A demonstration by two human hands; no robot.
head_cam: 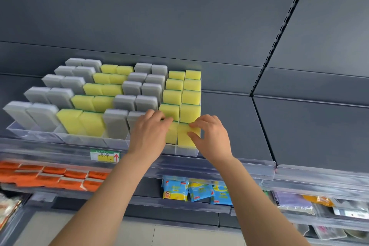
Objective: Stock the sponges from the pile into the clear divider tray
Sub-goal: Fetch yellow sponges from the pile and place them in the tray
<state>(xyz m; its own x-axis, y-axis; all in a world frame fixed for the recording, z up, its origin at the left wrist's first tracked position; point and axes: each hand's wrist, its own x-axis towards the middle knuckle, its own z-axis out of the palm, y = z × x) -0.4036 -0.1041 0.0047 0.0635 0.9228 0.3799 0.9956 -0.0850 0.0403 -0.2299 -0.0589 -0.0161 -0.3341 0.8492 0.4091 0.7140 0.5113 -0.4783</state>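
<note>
Dark grey shelf unit formed backdrop; clear divider tray sat on top shelf behind price label. Tray held grey sponges and yellow sponges upright in alternating double columns. Left hand rested fingertips on top of front yellow sponge, second column from right; grip not discernible. Right hand pinched front-right yellow sponge between thumb and fingers, sponge seated in front right compartment. Lower shelves carried orange packets and blue packets.
</note>
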